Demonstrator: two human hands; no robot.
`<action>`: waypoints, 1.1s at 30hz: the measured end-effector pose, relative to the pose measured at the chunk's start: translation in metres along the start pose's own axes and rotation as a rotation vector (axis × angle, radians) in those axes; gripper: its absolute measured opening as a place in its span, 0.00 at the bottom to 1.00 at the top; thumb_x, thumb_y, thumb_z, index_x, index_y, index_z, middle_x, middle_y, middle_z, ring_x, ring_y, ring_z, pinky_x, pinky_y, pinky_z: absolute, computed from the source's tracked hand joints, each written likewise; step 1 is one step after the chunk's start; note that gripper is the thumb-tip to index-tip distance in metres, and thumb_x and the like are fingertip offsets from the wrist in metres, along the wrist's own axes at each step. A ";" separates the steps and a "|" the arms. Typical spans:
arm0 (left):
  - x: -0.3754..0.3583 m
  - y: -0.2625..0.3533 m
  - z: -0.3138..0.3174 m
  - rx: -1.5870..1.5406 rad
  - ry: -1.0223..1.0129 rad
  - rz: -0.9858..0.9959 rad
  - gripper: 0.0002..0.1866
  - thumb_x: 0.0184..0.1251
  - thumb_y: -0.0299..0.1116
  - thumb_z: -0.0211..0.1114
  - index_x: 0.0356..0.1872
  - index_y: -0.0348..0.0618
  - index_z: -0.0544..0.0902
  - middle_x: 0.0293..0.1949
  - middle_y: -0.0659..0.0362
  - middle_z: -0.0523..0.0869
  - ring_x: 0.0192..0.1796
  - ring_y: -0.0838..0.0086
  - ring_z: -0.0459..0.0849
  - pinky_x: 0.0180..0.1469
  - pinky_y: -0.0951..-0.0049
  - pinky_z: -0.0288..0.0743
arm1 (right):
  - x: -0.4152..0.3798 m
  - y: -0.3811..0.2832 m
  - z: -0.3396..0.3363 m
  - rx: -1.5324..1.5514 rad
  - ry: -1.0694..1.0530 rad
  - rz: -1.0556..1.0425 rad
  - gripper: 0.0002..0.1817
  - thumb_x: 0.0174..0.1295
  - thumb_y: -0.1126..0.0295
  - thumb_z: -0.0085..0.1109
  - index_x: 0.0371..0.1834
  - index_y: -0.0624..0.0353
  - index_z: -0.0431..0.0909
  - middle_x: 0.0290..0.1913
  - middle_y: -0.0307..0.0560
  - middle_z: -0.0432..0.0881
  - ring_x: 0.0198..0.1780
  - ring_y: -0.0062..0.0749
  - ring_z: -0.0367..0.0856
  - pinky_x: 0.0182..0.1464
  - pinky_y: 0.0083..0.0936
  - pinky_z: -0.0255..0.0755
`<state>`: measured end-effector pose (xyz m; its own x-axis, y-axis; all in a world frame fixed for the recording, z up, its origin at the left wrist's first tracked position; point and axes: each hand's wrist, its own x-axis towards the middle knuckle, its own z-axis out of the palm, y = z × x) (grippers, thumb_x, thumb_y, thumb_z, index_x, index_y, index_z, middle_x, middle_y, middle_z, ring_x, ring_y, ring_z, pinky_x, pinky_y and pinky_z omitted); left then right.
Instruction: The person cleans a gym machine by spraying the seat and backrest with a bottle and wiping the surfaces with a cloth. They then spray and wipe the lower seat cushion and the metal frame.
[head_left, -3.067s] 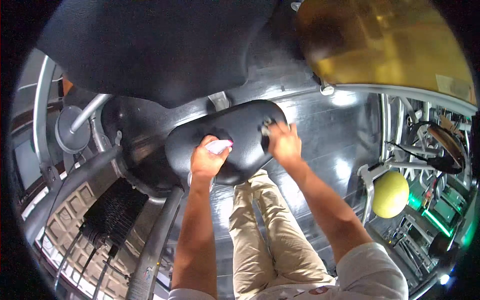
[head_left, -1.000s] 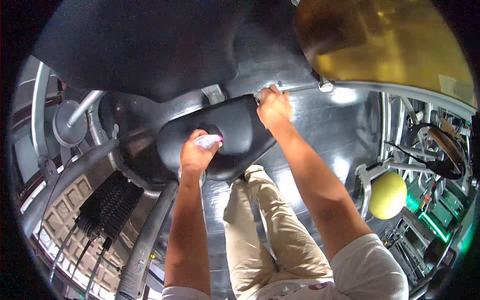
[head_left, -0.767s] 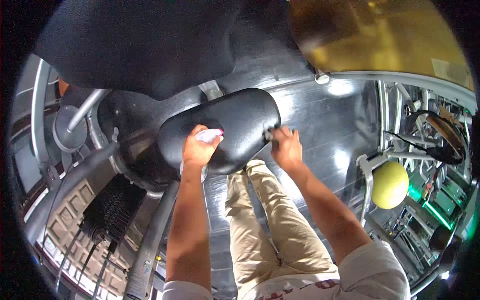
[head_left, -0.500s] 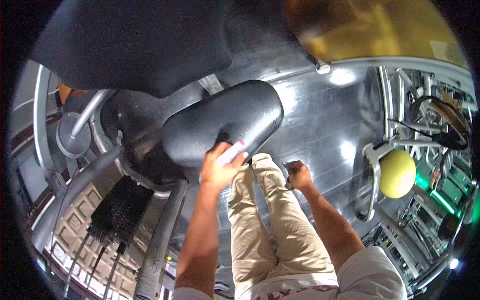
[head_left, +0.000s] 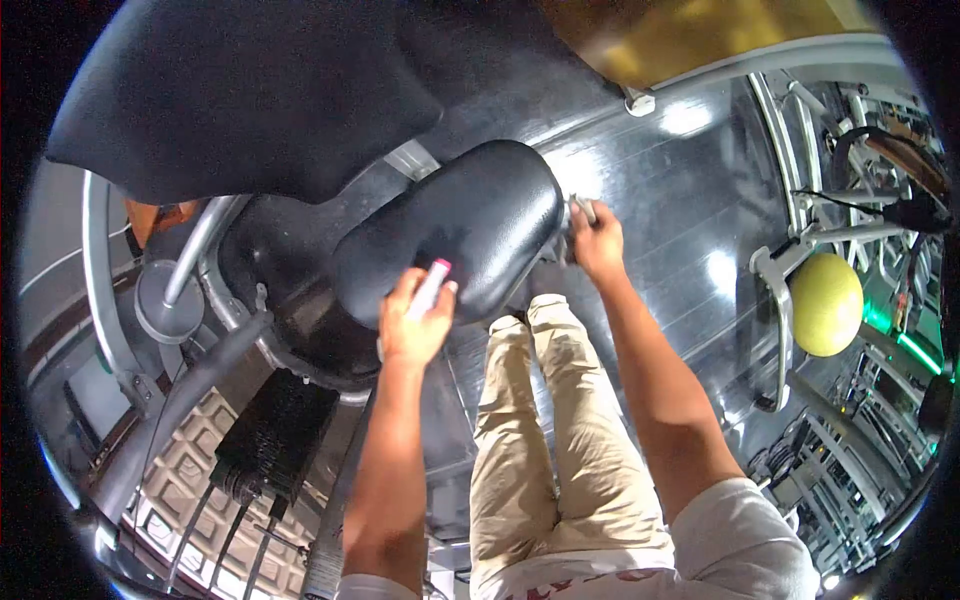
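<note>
My left hand (head_left: 413,330) is wrapped round a slim white bottle (head_left: 427,290) with a pink top. It is over the near left side of a black padded seat (head_left: 480,200), which has a glossy surface. In my right hand (head_left: 600,245) is a crumpled greyish cloth (head_left: 582,210), gripped right at the seat's right end. Part of the cloth hangs below the fingers.
A large black pad (head_left: 240,100) fills the upper left. Below it are a grey metal frame (head_left: 190,380) and a black weight stack (head_left: 275,430). At right, a yellow ball (head_left: 827,304) rests by a metal rack (head_left: 770,330). My legs (head_left: 560,440) stand close to the seat.
My right hand has moved forward with the cloth, from beside my legs to the seat's right end. My left hand has shifted slightly left with the bottle. The view has tilted a little.
</note>
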<state>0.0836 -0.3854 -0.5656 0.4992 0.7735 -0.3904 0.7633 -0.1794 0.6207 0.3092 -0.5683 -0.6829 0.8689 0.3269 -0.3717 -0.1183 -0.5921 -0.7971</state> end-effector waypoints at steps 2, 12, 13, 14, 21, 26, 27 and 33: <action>0.010 -0.020 -0.002 0.045 -0.005 -0.060 0.20 0.55 0.41 0.83 0.41 0.41 0.83 0.30 0.51 0.88 0.32 0.65 0.88 0.37 0.63 0.81 | -0.007 -0.014 0.024 0.131 0.066 0.030 0.13 0.71 0.64 0.62 0.49 0.63 0.83 0.41 0.60 0.86 0.41 0.48 0.85 0.48 0.37 0.77; 0.012 -0.084 0.028 -0.013 0.014 -0.195 0.31 0.42 0.40 0.91 0.44 0.39 0.81 0.40 0.59 0.82 0.41 0.69 0.82 0.46 0.66 0.79 | -0.089 0.033 0.071 0.165 0.246 -0.063 0.09 0.72 0.71 0.57 0.49 0.63 0.82 0.42 0.54 0.85 0.46 0.40 0.83 0.53 0.34 0.75; 0.013 -0.087 0.028 -0.026 0.001 -0.198 0.32 0.41 0.41 0.91 0.43 0.39 0.81 0.39 0.59 0.82 0.41 0.70 0.81 0.46 0.66 0.79 | -0.060 0.017 0.061 0.172 0.265 0.026 0.10 0.73 0.69 0.57 0.49 0.63 0.82 0.42 0.55 0.85 0.45 0.40 0.83 0.53 0.33 0.75; 0.013 -0.088 0.029 -0.041 -0.014 -0.197 0.32 0.41 0.41 0.91 0.43 0.39 0.81 0.39 0.59 0.81 0.40 0.70 0.81 0.46 0.66 0.79 | -0.038 -0.002 0.051 0.178 0.286 0.112 0.12 0.73 0.67 0.57 0.50 0.64 0.82 0.41 0.55 0.86 0.45 0.39 0.84 0.52 0.32 0.75; 0.007 -0.054 0.021 0.115 0.038 -0.081 0.36 0.36 0.46 0.91 0.42 0.39 0.78 0.42 0.53 0.79 0.42 0.60 0.81 0.48 0.60 0.78 | -0.097 -0.001 0.077 0.165 0.306 0.042 0.12 0.73 0.68 0.58 0.51 0.65 0.81 0.44 0.58 0.86 0.48 0.40 0.84 0.56 0.37 0.75; 0.005 -0.061 0.026 0.092 0.029 -0.112 0.37 0.36 0.47 0.91 0.45 0.40 0.78 0.45 0.54 0.79 0.45 0.60 0.81 0.51 0.60 0.78 | -0.064 0.040 0.083 0.256 0.342 0.106 0.09 0.70 0.70 0.59 0.45 0.66 0.80 0.37 0.53 0.85 0.40 0.39 0.82 0.48 0.36 0.75; 0.006 -0.059 0.026 0.071 0.033 -0.135 0.38 0.36 0.47 0.91 0.45 0.40 0.78 0.45 0.54 0.79 0.45 0.60 0.81 0.51 0.60 0.78 | -0.041 0.008 0.066 0.200 0.385 0.138 0.09 0.71 0.69 0.58 0.42 0.66 0.80 0.33 0.54 0.84 0.35 0.38 0.80 0.44 0.38 0.74; 0.010 -0.055 0.024 0.027 -0.013 -0.191 0.38 0.36 0.46 0.92 0.45 0.40 0.78 0.45 0.54 0.78 0.46 0.62 0.80 0.52 0.60 0.78 | -0.061 -0.021 0.060 0.205 0.341 0.190 0.09 0.73 0.70 0.59 0.45 0.66 0.80 0.37 0.49 0.84 0.40 0.32 0.79 0.50 0.32 0.74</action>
<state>0.0565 -0.3821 -0.6202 0.3488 0.7874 -0.5083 0.8555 -0.0461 0.5157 0.2299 -0.5312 -0.6724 0.9272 -0.0559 -0.3703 -0.3546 -0.4488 -0.8202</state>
